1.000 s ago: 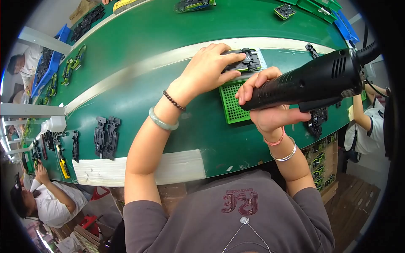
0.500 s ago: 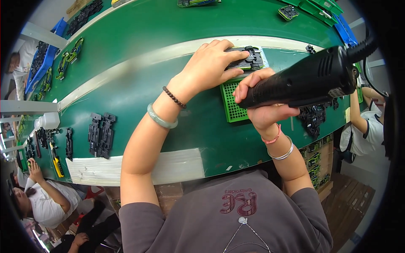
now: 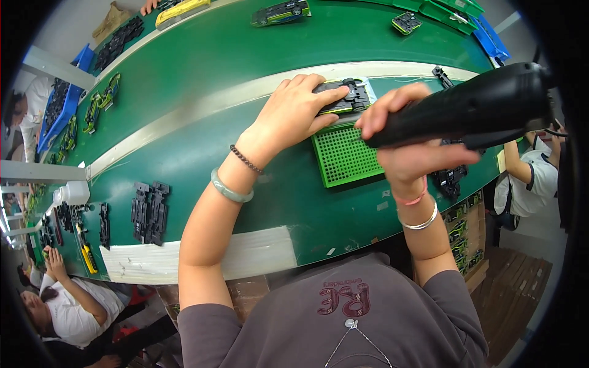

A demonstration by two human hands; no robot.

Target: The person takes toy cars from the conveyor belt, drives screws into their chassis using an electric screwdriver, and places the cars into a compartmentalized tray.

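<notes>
My left hand [image 3: 294, 110] is closed over an overturned toy car [image 3: 343, 97], its fingers and thumb gripping the sides. The car's black underside and wheels face up. In my right hand [image 3: 405, 132] is a black electric screwdriver [image 3: 472, 110], held almost level, with its cable end at the far right. Its tip is over a green perforated tray [image 3: 331, 175] just in front of the car. The screwdriver and my right hand hide part of the tray. Behind my right wrist are black plastic parts [image 3: 453, 181].
Black chassis parts [image 3: 149, 211] lie left on the green table, near a yellow-handled tool [image 3: 88, 251]. A conveyor belt [image 3: 215, 49] beyond carries another overturned car [image 3: 281, 12]. A co-worker [image 3: 70, 294] sits at left, another [image 3: 534, 178] at right.
My right hand has drawn the screwdriver away from the car, rightward and toward me, uncovering more of the tray. My left hand keeps its hold on the car. The view has shifted slightly.
</notes>
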